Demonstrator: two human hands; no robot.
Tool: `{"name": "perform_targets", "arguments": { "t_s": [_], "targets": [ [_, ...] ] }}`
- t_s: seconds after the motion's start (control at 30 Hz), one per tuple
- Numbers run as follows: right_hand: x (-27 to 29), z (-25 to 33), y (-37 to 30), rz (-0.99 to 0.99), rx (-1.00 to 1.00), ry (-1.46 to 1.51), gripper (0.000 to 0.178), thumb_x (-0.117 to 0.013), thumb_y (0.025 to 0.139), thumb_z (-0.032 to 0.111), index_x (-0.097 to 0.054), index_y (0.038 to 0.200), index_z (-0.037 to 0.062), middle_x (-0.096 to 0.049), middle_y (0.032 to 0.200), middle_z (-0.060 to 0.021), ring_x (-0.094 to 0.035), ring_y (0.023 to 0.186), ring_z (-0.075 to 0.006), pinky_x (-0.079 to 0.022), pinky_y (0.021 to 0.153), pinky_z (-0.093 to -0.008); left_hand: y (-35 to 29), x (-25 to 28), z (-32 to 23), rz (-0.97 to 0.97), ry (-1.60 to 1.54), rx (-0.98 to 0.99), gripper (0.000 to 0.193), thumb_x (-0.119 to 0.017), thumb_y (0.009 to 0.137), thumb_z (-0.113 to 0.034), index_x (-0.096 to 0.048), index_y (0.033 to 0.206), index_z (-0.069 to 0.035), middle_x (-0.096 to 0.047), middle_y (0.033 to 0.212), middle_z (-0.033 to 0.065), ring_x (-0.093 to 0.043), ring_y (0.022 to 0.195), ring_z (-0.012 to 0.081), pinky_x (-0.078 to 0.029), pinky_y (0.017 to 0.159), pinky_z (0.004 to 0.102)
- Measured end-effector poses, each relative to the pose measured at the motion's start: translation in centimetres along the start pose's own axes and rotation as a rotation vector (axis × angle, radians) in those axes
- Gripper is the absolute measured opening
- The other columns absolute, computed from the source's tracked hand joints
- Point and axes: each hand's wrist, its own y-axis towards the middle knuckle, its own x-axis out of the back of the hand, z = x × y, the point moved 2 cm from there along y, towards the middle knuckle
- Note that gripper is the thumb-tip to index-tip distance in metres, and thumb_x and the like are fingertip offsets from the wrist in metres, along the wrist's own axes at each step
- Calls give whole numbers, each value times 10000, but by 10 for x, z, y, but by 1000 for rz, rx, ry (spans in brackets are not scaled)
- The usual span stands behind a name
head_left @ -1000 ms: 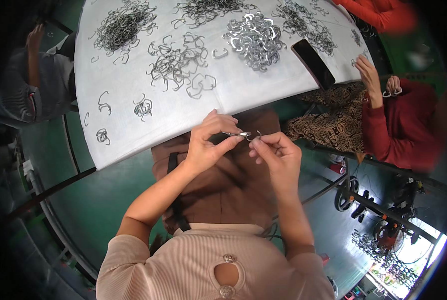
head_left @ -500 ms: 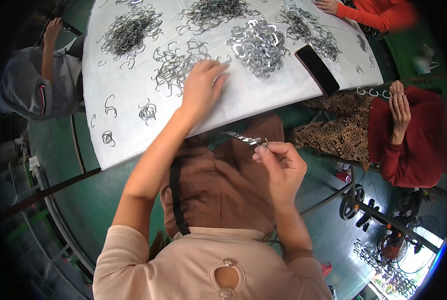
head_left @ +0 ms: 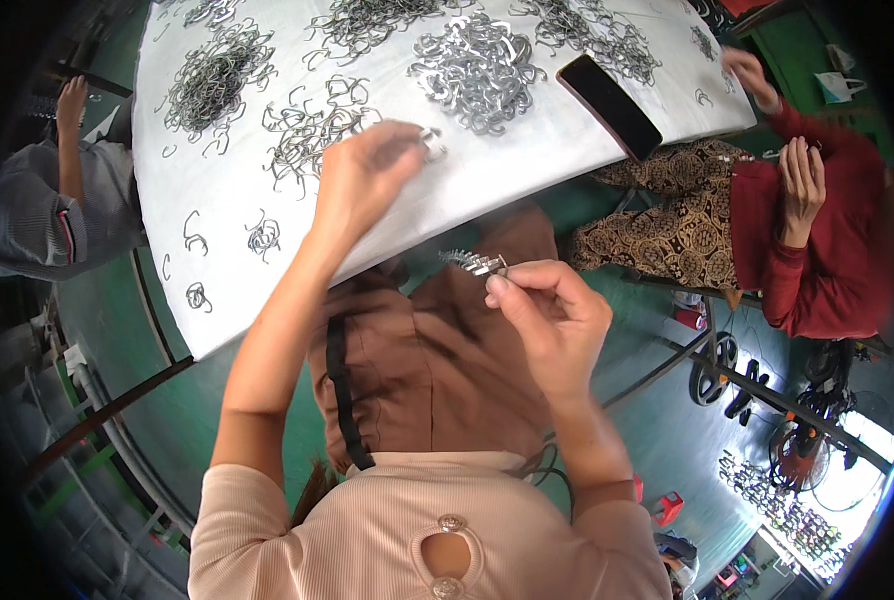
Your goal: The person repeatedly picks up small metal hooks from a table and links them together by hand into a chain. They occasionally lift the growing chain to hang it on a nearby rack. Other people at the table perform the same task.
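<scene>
Around and beneath a black phone (head_left: 610, 106) spreads a white-covered table (head_left: 217, 190); below the phone, past the table's near edge, shows a green floor (head_left: 657, 430). Right of the phone sits a person in dark red (head_left: 832, 220), one arm stretched toward the table, and far to its left, past the opposite edge, a person in grey (head_left: 37, 200). Brown trousers (head_left: 447, 370), the wearer's own, lie below the phone and to its left. Loose heaps of dark bent-metal pieces (head_left: 217, 80) lie to the phone's left and just above it, while a heap of bright silvery links (head_left: 475, 75) stands just left of it. Lower than the phone, off the table's edge, the right hand (head_left: 552, 315) pinches one end of a short silvery chain (head_left: 477, 264), which juts leftward over the trousers. Left of the phone, above the table, the left hand (head_left: 365, 180) has its fingers drawn together on a single bright link (head_left: 433, 146), blurred at the fingertips.
</scene>
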Motion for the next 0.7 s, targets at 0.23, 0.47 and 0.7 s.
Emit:
{"name": "perform_targets", "arguments": {
  "t_s": [0.23, 0.47, 0.7],
  "targets": [
    [-4, 1, 4, 12, -17, -43, 78, -711, 803, 24, -661, 845, -18, -692, 786, -60, -644, 693, -86, -500, 626, -220, -63, -2, -65, 24, -381, -25, 115, -687, 788, -27, -690, 897, 11, -686, 823, 67, -629, 750, 125, -495, 706, 255],
    [-10, 0, 2, 8, 45, -143, 87, -714, 800, 24, -656, 852, -14, -692, 808, -68, -647, 735, -91, -503, 648, -227, -78, 6, -81, -14, -336, -292, 181, -703, 705, 16, -700, 880, -28, -674, 840, 84, -624, 787, 215, -492, 700, 297],
    [7, 5, 26, 126, -52, -92, 191, -586, 911, 80, -566, 1070, -25, -625, 813, -83, -554, 610, -80, -466, 585, -207, -91, 26, -73, -79, -254, -435, 215, -729, 685, -12, -699, 891, -65, -655, 813, 56, -618, 777, 206, -455, 705, 305]
  ]
}}
